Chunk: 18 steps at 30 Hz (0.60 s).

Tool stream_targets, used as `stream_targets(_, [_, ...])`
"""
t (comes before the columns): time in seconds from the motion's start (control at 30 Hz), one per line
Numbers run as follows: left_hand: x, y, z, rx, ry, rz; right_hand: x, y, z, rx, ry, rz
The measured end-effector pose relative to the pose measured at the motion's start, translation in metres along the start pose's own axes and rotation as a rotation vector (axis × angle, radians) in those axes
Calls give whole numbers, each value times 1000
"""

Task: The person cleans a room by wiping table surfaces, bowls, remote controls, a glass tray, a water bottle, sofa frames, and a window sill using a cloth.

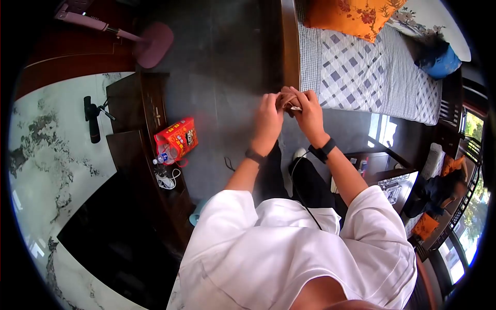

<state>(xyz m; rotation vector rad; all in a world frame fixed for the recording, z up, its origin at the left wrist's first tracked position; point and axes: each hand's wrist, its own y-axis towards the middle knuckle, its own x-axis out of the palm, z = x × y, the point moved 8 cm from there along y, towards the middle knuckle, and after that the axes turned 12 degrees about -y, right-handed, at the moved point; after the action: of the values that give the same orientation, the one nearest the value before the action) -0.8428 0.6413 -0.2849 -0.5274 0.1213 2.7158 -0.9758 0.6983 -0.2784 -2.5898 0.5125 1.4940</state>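
Note:
Out in front of my body both hands are close together at a small crumpled brown cloth (290,100). A pale bit shows at its lower edge; its exact kind cannot be made out. My right hand (311,114) is closed on the cloth, thumb and fingers pinching it from the right. From the left, my left hand (269,120) grips the other side, slightly blurred, its fingers bent and partly hidden. Each wrist wears a dark band. Below the hands are my dark trousers and one light shoe (299,153).
A wooden daybed with a checked cover (351,72) and orange cushion (351,18) stands ahead right. Left are a dark cabinet (135,160), a red bag (178,138) and a pink fan base (154,45). A glass-topped table (395,183) and a seated person (439,194) are at right.

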Motion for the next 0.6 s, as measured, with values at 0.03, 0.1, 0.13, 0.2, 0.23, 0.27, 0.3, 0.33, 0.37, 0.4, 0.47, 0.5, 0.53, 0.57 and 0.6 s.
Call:
stream_targets(0.03, [2,9,0,-32,-14,-6,-1,9,1,17,20,-17])
stream_targets(0.1, [2,28,2,-77,-42,-6,0,28,5,42,11,-48])
stream_targets(0.13, [4,47,0,-45,-48,21,-1,47,7,55,28,-52])
stream_targets(0.2, [12,87,-7,19,-59,75,7,85,18,70,-53,-25])
stream_targets(0.23, [13,106,-7,20,-63,59,6,103,18,32,-60,-11])
stream_targets(0.27, [14,129,-4,27,-69,45,3,126,18,-9,-69,8])
stream_targets(0.3, [16,147,-4,21,-62,47,0,143,18,-26,-37,36])
stream_targets(0.33, [17,161,-4,14,-52,49,2,155,21,-29,-28,46])
stream_targets(0.37, [18,170,-3,9,-43,48,3,165,24,-28,-19,57])
stream_targets(0.4, [18,173,0,-3,-46,29,4,169,29,-17,-11,69])
stream_targets(0.47, [17,175,5,-31,-57,-19,10,165,36,-27,-67,66])
stream_targets(0.5, [19,169,1,-33,-26,-33,11,159,38,-15,-56,40])
stream_targets(0.53, [22,159,2,-53,-9,-68,10,147,38,6,-40,15])
stream_targets(0.57, [23,145,5,-70,11,-107,13,132,42,34,-34,-39])
stream_targets(0.6, [22,131,10,-85,30,-142,1,116,35,25,36,-49])
